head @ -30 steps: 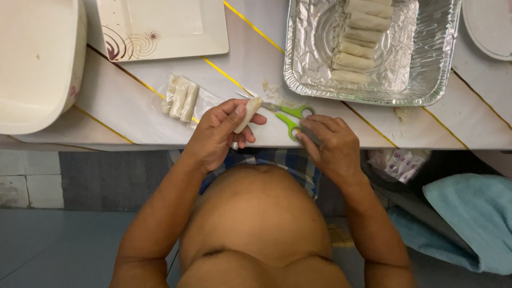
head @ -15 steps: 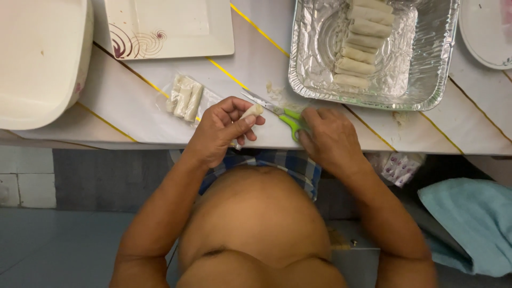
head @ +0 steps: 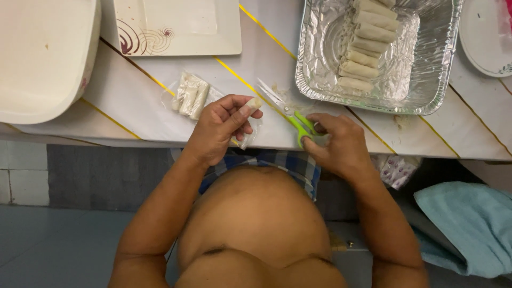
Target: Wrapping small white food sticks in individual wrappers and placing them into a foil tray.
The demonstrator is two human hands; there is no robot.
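I see my left hand (head: pixel 221 128) pinched on a pale wrapped roll (head: pixel 250 106) at the white table's (head: pixel 160 114) near edge; my right hand (head: pixel 336 146) is closed on green-handled scissors (head: pixel 290 112), blades apart. Far right, a foil tray (head: pixel 426 80); grey floor (head: pixel 58 245) below.

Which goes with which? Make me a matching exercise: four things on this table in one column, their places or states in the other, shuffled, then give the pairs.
Things
1. scissors
2. foil tray
3. single roll
4. square plate

Places or states
A. holds a row of pale rolls
B. pinched in the left hand's fingers
C. bare, with a swirl pattern at one corner
D. green handles under the right hand, blades open on the table

Pairs: 1-D, 2-A, 3-B, 4-C
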